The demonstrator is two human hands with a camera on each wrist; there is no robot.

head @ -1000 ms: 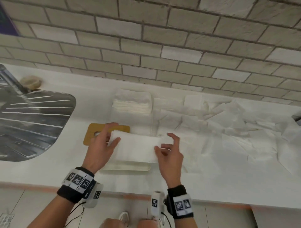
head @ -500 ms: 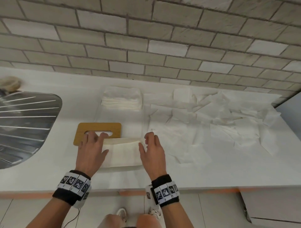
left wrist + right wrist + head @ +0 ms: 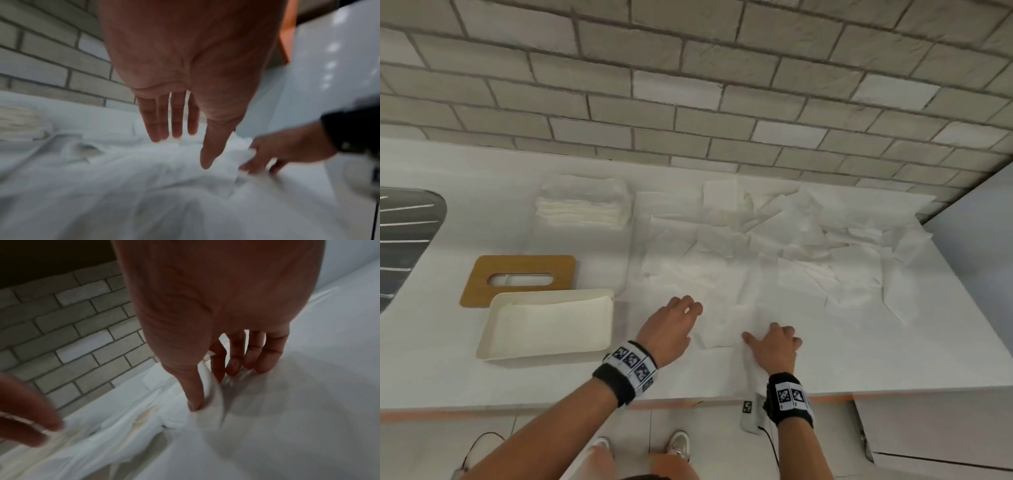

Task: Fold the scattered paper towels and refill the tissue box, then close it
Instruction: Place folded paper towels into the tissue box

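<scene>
My left hand [image 3: 671, 329] hovers, fingers straight, holding nothing. My right hand [image 3: 777, 347] pinches a paper towel [image 3: 722, 329] on the tabletop [image 3: 893, 349].

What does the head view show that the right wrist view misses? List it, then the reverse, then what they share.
Only the head view: the cream tissue box with folded paper inside, its wooden lid lying behind it, the folded stack and the sink drainer.

Only the right wrist view: the right hand pinching a paper towel between thumb and fingers.

Both: the loose towels, the brick wall, the left hand.
</scene>
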